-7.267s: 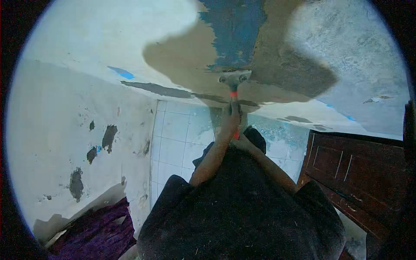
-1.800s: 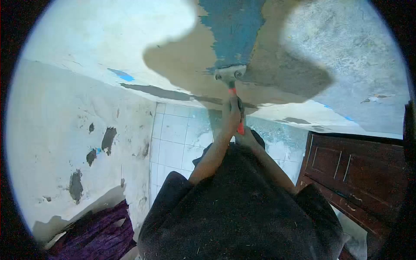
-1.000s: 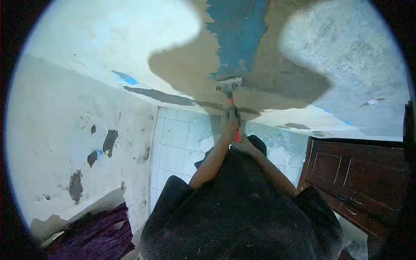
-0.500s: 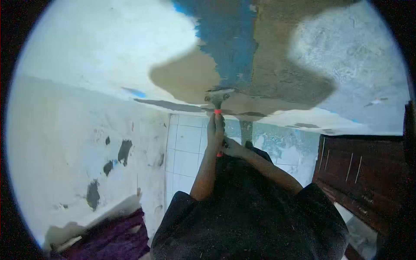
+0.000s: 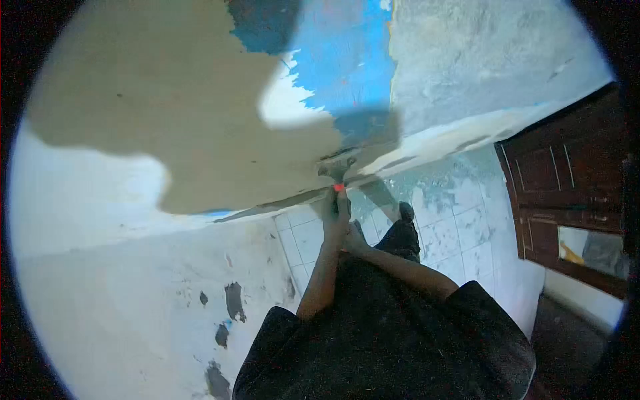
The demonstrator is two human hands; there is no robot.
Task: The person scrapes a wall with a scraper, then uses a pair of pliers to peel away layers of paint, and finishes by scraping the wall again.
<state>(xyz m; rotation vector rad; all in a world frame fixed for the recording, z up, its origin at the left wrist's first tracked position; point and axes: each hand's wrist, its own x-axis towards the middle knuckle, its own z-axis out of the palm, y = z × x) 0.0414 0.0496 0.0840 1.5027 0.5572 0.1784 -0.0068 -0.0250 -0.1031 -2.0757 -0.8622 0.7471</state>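
Observation:
A scraper with a wide metal head and a red collar touches the wall near its lower edge, just under a strip of blue paint. My left hand is closed round its handle below the collar. Lower on the same handle, close to my body, my right hand is closed too; its fingers are partly hidden. Ragged edges border the blue strip, with pale wall on the left and grey, rough wall on the right.
White floor tiles lie below, with a dark shoe on them. A dark wooden cabinet stands at the right. The left wall has several grey bare patches. Shadows fall across the big wall.
The view has turned, and more of the floor and cabinet shows. The shadow on the wall has shifted left, leaving much of the blue strip lit. Both hands still hold the scraper.

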